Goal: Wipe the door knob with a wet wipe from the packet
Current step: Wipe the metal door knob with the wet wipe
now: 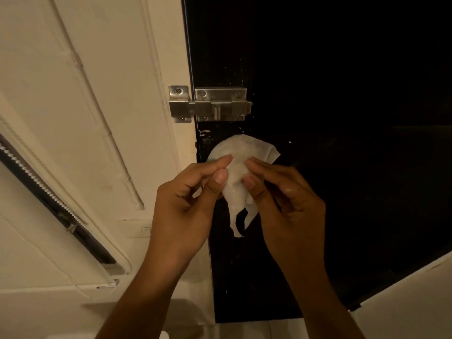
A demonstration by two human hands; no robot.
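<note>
Wet wipe (241, 167) sits mid-frame in head view, held up in front of the dark door (342, 118), w/ both hands pinching it. Left hand (186, 204) grips the wipe's left side btwn thumb and forefinger; right hand (288, 199) pinches the right side the same way, other fingers curled loosely. Wipe's upper part is spread out above the fingertips, lower part hangs in two crumpled tails btwn the hands. Door knob itself can't be made out; wipe and hands cover that spot near the door's left edge. Metal slide latch (210, 104) sits just above the wipe, bridging the door's left edge and the cream door frame (176, 57). White wall (61, 94) fills the left side.
</note>
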